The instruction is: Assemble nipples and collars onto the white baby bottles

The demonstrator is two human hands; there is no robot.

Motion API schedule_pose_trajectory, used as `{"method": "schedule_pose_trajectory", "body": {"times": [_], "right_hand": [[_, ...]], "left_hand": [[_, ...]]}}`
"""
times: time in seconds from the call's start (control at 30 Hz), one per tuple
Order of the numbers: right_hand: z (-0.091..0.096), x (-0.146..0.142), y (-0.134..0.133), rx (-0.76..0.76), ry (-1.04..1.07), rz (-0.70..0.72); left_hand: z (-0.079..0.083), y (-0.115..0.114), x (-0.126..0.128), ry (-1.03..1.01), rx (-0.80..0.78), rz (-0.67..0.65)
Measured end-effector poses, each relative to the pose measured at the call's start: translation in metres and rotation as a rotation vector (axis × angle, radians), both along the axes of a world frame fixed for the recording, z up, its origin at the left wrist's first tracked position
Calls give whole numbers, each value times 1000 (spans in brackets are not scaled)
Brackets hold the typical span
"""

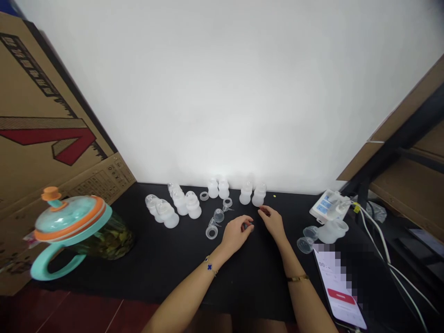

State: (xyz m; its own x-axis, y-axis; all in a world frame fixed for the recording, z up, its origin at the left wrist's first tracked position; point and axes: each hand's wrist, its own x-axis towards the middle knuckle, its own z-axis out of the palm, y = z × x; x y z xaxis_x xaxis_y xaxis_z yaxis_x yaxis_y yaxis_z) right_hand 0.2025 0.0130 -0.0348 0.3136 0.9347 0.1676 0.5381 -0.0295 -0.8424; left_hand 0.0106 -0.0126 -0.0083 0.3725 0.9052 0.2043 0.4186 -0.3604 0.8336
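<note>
My left hand (237, 232) rests on the black mat (166, 259), its fingers curled round a small dark piece I cannot make out. Just right of it, my right hand (273, 220) lies on the mat with its fingers bent, and nothing shows in them. Several small white plastic bottles (180, 203) stand or lie behind the hands, with more bottles (252, 193) by the wall. Clear funnel-shaped parts (215, 221) and a ring (204, 196) lie left of my left hand.
A teal and orange lidded jug (74, 229) stands at the left before a large cardboard box (45, 134). At the right lie a phone (342, 289), a white device with cables (328, 206), clear cups (305, 244) and another cardboard panel (409, 152).
</note>
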Motion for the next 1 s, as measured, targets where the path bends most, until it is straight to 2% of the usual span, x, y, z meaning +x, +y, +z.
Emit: {"method": "schedule_pose_trajectory", "body": {"times": [0.53,1.0], "right_hand": [[11,-6,-7,-78,-43,248],[20,-11,-11,-97,-81,313]], "left_hand": [[-3,5,-4,3,37,23],[-8,8,-4,91,84,9]]}}
